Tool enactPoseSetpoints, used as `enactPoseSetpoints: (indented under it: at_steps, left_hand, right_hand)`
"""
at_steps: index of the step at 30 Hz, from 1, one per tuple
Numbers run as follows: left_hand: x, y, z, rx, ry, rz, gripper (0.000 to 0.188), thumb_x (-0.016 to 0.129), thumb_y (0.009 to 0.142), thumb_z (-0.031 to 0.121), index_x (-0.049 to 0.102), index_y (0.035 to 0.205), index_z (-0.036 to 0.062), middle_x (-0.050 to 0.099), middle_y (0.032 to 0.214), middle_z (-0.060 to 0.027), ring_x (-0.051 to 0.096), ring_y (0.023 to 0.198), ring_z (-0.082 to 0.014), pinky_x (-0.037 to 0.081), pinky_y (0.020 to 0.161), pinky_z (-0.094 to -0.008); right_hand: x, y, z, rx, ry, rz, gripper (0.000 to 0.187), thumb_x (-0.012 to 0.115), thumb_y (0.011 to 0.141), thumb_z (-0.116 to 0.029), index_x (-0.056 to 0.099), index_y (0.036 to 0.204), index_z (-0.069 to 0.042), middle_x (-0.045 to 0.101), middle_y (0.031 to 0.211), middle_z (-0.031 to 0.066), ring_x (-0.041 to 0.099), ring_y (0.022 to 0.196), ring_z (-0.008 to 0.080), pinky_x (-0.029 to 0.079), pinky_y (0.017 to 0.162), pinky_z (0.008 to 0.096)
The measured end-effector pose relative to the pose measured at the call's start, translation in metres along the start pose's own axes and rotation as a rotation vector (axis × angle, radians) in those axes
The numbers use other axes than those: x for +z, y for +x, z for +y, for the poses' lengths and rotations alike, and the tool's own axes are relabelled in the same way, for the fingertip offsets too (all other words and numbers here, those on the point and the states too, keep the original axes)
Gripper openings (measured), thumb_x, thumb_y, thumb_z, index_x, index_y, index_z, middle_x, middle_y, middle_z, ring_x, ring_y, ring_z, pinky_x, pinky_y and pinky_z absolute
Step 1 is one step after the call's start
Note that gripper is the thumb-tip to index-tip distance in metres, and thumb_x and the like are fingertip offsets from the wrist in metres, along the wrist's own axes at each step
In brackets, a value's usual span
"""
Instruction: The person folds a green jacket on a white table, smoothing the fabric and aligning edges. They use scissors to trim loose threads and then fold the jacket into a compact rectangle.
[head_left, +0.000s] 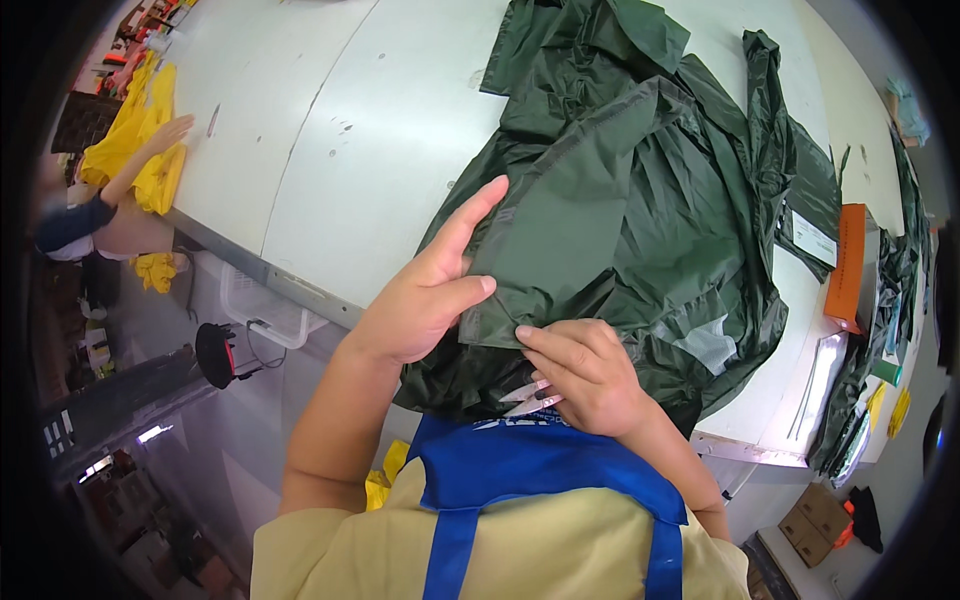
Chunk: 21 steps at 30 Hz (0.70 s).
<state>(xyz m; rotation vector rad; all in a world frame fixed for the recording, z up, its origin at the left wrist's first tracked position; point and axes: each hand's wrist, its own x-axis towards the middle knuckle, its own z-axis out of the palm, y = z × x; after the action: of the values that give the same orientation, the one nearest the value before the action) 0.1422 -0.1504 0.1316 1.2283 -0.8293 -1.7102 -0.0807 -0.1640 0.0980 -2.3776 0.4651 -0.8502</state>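
A dark green thin waterproof garment [570, 230] lies crumpled on the white table and hangs over its near edge against me. One flat, seamed panel of it faces up between my hands. My left hand [415, 300] is at this panel's left edge, thumb and forefinger stretched apart; its other fingers are mostly hidden. My right hand [590, 375] is closed at the panel's lower edge, its thumb tip pressing on the cloth. From under that same hand stick out the pointed metal blades of small scissors [532, 400], tips toward the left; their handles are hidden.
The white table [330, 170] curves away to the left and back. At right are an orange box [847, 265], a green package with a white label [812, 238] and more dark garments [850, 400]. Another person's hand [170, 133] touches yellow garments [155, 180] at far left.
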Motion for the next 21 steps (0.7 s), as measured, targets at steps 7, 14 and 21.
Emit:
enactPoseSetpoints:
  at_steps: [7, 14, 21]
  left_hand:
    - [0.004, -0.001, 0.001, 0.124, 0.148, -0.101, 0.055, 0.042, 0.079, -0.009, 0.047, 0.133, -0.0023, 0.05, 0.135, -0.0117, 0.047, 0.125, -0.0197, 0.031, 0.108, -0.0317]
    - [0.02, -0.017, -0.047, -0.052, 0.482, -0.656, 0.058, 0.043, 0.077, -0.005, 0.051, 0.133, 0.0108, 0.058, 0.128, -0.0121, 0.056, 0.117, -0.0244, 0.042, 0.098, -0.0317]
    - [0.025, -0.009, -0.099, -0.118, 0.579, -0.961, 0.045, 0.051, 0.087, 0.005, 0.053, 0.131, 0.0134, 0.057, 0.128, -0.0144, 0.058, 0.112, -0.0301, 0.047, 0.091, -0.0362]
  right_hand:
    - [-0.012, -0.007, 0.005, 0.106, 0.247, -0.072, 0.031, 0.066, 0.073, -0.012, 0.067, 0.103, -0.003, 0.056, 0.124, 0.0135, 0.056, 0.104, 0.0315, 0.045, 0.088, 0.0401]
    - [-0.013, -0.003, 0.062, 0.67, 0.676, 0.601, 0.031, 0.046, 0.099, -0.028, 0.06, 0.112, -0.005, 0.033, 0.147, 0.0152, 0.033, 0.134, 0.0272, 0.031, 0.106, 0.0435]
    - [-0.018, 0.04, 0.06, 0.746, 1.127, 0.585, 0.026, 0.048, 0.098, -0.019, 0.058, 0.111, 0.002, 0.05, 0.132, 0.0082, 0.044, 0.122, 0.0169, 0.03, 0.107, 0.0343]
